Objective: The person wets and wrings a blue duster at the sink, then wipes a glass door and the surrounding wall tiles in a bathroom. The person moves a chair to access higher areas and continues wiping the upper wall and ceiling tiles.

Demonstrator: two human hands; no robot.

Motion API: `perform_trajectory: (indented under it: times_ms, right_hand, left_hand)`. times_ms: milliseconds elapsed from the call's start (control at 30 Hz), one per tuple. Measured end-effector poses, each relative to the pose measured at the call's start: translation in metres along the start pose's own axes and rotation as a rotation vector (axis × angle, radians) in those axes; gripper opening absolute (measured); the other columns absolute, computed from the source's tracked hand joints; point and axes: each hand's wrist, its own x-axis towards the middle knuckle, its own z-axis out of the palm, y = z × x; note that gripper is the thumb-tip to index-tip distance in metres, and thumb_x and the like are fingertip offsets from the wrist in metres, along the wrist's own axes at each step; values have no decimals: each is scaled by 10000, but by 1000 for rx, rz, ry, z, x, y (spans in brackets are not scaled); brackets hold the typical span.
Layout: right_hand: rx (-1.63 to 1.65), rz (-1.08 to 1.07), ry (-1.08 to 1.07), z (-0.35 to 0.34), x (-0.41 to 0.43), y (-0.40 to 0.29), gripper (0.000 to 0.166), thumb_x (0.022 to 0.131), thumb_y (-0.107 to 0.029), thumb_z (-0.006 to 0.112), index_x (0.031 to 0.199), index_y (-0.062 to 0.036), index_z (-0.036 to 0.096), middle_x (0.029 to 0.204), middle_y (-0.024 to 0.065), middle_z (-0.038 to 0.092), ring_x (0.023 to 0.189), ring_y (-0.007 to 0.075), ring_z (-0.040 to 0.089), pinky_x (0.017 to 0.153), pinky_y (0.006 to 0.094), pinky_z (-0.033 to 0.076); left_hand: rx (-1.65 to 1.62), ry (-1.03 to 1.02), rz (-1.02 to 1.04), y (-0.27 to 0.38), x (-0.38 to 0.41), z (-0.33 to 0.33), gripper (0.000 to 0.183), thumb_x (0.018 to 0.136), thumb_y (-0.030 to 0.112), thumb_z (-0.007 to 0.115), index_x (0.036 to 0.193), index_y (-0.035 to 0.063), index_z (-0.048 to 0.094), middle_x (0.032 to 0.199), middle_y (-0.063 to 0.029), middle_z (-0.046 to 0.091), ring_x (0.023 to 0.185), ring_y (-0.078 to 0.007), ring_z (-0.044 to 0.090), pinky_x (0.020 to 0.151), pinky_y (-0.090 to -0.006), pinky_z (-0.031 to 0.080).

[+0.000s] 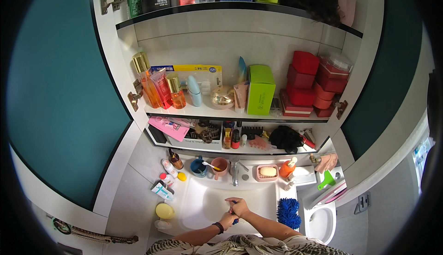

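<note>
Both hands are together over the white washbasin (197,199). My left hand (228,219), with a dark band at the wrist, is closed around a dark blue thing (235,221). Just above it, my right hand (239,206) grips the same blue thing, its index finger stretched to the left. Only small bits of it show between the fingers, so I cannot tell what it is. Behind the hands stands the chrome faucet (235,175). To their right, a blue chenille cloth or mitt (289,213) lies on the basin's edge.
Along the basin's back stand a blue mug (199,167), a pink mug (219,167) with a toothbrush, and a soap dish (267,173). Bottles and a toothpaste tube (162,192) line the left. An open mirror cabinet (228,116) with full shelves hangs above; a toilet (322,222) is right.
</note>
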Motion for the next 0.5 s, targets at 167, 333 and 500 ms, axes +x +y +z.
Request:
perform_trajectory:
  times_ms: [167,333,500]
  right_hand:
    - [-34,7,12,0,3,7,231,878,-47,485,1019,-40,668,582,47,560,476,115,532,471,269,463]
    - [-22,11,3,1,4,11,216,873,-43,484,987,-36,667,589,53,571,476,121,539,471,268,462]
    - [-30,7,14,3,3,14,210,877,-59,492,992,-16,663,573,57,557,479,122,532,478,268,456]
  left_hand:
    - [-12,11,15,-2,1,2,308,828,372,566,761,73,607,662,-22,572,520,-159,511,438,-287,414]
    - [-190,61,-223,7,-2,4,245,830,333,574,803,94,623,682,-33,571,553,-169,529,466,-303,442]
    - [19,26,-2,-9,1,2,257,802,332,626,791,76,611,671,-37,560,543,-172,518,454,-311,421]
